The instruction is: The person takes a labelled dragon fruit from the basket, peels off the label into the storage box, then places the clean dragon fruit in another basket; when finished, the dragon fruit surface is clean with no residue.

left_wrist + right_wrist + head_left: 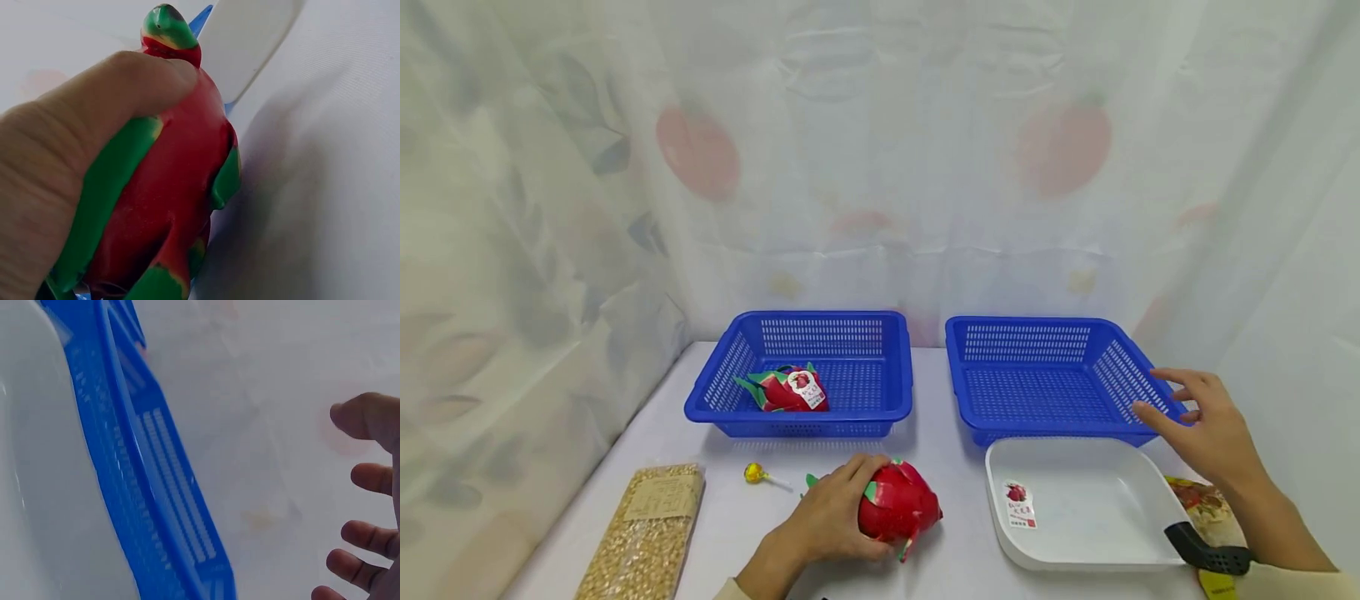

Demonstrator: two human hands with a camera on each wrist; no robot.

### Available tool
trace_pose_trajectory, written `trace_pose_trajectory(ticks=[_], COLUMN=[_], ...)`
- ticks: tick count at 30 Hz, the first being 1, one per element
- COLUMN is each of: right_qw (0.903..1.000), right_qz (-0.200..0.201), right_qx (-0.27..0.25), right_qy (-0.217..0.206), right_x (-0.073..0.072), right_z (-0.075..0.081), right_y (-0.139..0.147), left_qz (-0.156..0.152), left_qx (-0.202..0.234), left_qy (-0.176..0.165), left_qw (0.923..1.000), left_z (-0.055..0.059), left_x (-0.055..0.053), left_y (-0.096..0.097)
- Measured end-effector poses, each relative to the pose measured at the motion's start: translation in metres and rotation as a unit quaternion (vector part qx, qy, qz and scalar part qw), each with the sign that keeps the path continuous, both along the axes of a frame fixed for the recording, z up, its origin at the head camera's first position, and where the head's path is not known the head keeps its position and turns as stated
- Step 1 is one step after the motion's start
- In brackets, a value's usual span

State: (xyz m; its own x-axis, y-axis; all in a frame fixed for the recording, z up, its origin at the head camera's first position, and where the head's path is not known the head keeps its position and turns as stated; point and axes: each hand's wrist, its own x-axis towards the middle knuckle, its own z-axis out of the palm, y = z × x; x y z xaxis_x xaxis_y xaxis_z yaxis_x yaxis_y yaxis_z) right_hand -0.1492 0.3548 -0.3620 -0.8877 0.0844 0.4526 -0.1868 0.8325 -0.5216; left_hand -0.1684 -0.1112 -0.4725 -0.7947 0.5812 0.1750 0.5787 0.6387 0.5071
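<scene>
My left hand [842,512] grips a red dragon fruit [901,502] with green-tipped scales, low over the table's front middle. In the left wrist view its thumb lies across the red skin [181,150] near one green end. At the right, my right hand [1206,425] holds nothing; its fingers are spread beside the right rim of a blue slotted basket [1022,383]. A white tray [1090,500] with a dragon fruit sticker [1019,505] stands in front of that basket, left of the right forearm.
Another blue basket [857,415] at the back left contains a second dragon fruit [786,390]. A yellow lollipop [754,473] and a bag of yellowish kernels [651,525] lie at the left. A colourful packet [1210,521] is partly hidden by the white tray and right arm.
</scene>
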Motion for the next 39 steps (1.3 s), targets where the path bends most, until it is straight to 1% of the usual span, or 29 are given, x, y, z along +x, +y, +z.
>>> trace_pose_trajectory(ticks=[4,7,13,18,20,22,25,30,34,39], right_qw=[0.9994,0.9972,0.9866,0.9762,0.9741,0.9739,0.9746,0.9737,0.9714,0.9713], right_qz=[-0.004,0.001,0.014,0.029,0.030,0.032,0.037,0.043,0.046,0.052], right_qx=[0.006,0.009,0.017,0.003,0.002,0.002,0.003,0.005,0.000,-0.009], right_qy=[-0.033,-0.074,-0.162,-0.215,-0.224,-0.224,-0.221,-0.224,-0.233,-0.232], right_x=[-0.011,-0.018,-0.028,-0.032,-0.032,-0.034,-0.037,-0.042,-0.043,-0.045], right_z=[-0.009,-0.017,-0.032,-0.042,-0.045,-0.046,-0.048,-0.051,-0.055,-0.059], right_y=[0.022,0.039,0.064,0.071,0.073,0.074,0.075,0.075,0.075,0.074], left_qz=[-0.003,-0.006,-0.020,-0.023,-0.022,-0.022,-0.023,-0.020,-0.018,-0.019], left_qx=[-0.004,-0.004,0.004,0.025,0.030,0.034,0.044,0.078,0.092,0.099], left_qy=[-0.006,-0.020,-0.049,-0.042,-0.031,-0.028,-0.034,-0.049,-0.032,0.007], left_qw=[1.0000,0.9998,0.9986,0.9985,0.9988,0.9988,0.9982,0.9956,0.9951,0.9948], left_z=[0.001,0.002,0.006,0.006,0.007,0.010,0.019,0.043,0.062,0.082], left_x=[-0.001,-0.002,-0.006,-0.009,-0.009,-0.009,-0.008,-0.008,-0.009,-0.017], left_y=[-0.001,-0.001,-0.005,-0.007,-0.006,-0.005,-0.001,0.008,0.015,0.026])
